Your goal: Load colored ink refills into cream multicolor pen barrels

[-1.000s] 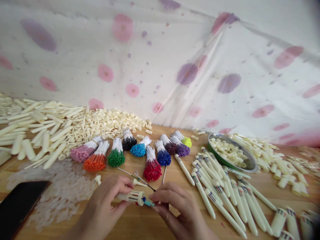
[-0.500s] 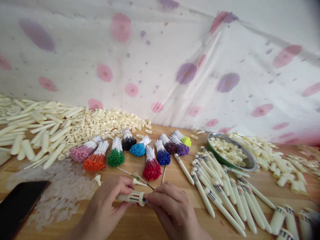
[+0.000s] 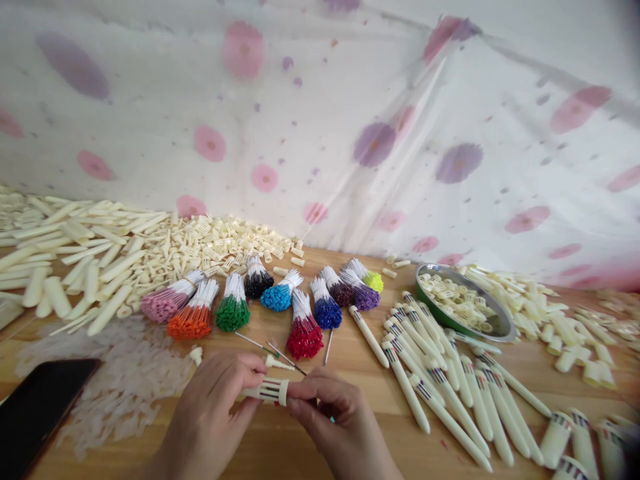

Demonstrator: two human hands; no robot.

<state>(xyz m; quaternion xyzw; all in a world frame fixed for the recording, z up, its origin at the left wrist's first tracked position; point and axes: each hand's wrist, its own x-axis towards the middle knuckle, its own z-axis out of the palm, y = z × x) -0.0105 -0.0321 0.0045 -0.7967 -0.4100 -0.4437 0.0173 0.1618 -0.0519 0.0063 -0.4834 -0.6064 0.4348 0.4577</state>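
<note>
Between the thumb and fingers of my left hand (image 3: 213, 407) is a cream slotted pen barrel (image 3: 273, 391), lying nearly level with dark and coloured strips in its slots. My right hand (image 3: 345, 417) is closed in a pinch against the barrel's right end. A small teal bit (image 3: 333, 419) shows under its fingers; the rest of what it holds is hidden. Just beyond the hands lie a cream pointed tip piece (image 3: 279, 363) and loose pen refills (image 3: 255, 344). Bundled refills fan out behind them, among them red (image 3: 305, 339), blue (image 3: 327, 313), green (image 3: 233, 315) and orange (image 3: 190, 323).
Cream pen parts (image 3: 100, 253) are heaped at the back left. Clear plastic pieces (image 3: 115, 387) and a black phone (image 3: 43, 413) lie at the left. Multicolour pens (image 3: 450, 393) cover the right side, beside a metal bowl (image 3: 504, 327) of slotted parts. A flowered sheet (image 3: 300, 120) hangs behind.
My right hand's fingers have shifted and curled at the barrel's end, and a teal bit now shows beneath them. The barrel has turned slightly in my left hand.
</note>
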